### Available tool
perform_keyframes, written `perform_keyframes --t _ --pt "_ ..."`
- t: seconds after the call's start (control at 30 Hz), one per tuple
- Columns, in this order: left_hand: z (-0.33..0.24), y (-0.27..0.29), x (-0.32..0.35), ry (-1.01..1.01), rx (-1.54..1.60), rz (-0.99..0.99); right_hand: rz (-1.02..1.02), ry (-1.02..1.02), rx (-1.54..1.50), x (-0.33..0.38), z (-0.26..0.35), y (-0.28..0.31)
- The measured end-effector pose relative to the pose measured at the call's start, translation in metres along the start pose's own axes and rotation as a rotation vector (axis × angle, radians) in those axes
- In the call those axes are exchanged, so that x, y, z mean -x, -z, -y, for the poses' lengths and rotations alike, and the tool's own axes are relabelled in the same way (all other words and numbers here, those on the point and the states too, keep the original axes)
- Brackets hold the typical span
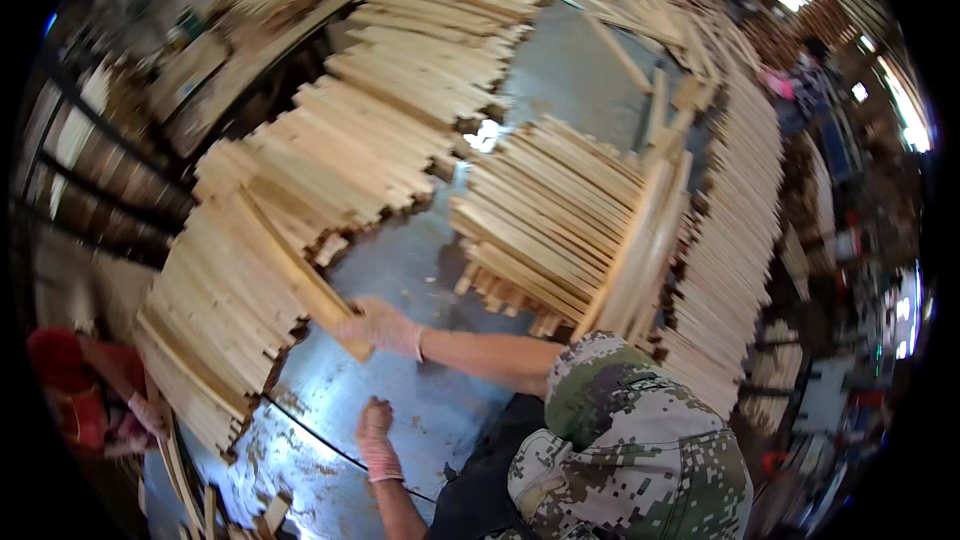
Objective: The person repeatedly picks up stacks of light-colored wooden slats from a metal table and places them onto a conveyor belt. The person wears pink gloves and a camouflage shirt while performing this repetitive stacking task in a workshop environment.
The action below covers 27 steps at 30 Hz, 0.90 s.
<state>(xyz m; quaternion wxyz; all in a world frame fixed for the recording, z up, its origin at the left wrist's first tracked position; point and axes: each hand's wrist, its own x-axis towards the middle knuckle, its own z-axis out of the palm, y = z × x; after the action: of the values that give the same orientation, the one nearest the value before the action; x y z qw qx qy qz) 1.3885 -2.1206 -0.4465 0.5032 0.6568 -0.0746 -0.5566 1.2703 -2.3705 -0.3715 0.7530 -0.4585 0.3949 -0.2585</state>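
Note:
My right hand (385,328), in a pale pinkish glove, is closed round the near end of a long wooden slat (292,268). The slat slants up to the left, over a row of light wooden boards (330,155) laid side by side. It looks bowed, and motion blurs it a little. Below it, my left hand (376,430), gloved too, is curled in a fist above the bare metal table (420,280). Nothing shows in its fingers. A stack of narrow wooden strips (540,215) lies to the right of the hands.
Longer strips (650,250) lie across the stack's right side. Beyond them runs another long row of boards (735,210). At the far left a co-worker in red (80,390) stands by the table. Loose offcuts (270,515) lie near the lower edge.

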Motion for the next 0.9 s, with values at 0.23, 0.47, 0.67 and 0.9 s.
perform_keyframes --t 0.23,0.47,0.67,0.9 --pt "-0.091 -0.191 0.011 -0.599 -0.312 0.371 -0.504 0.002 0.551 0.202 0.014 0.038" --pt "-0.095 -0.339 0.077 -0.316 -0.334 0.865 -0.697 0.215 0.637 0.326 0.028 0.129" --pt "-0.049 -0.449 0.059 -0.116 -0.595 1.155 -1.504 -0.003 0.605 0.4 0.009 0.255" --pt "-0.051 -0.484 0.061 -0.473 -1.503 1.161 -1.363 -0.23 0.608 0.392 -0.038 0.312"
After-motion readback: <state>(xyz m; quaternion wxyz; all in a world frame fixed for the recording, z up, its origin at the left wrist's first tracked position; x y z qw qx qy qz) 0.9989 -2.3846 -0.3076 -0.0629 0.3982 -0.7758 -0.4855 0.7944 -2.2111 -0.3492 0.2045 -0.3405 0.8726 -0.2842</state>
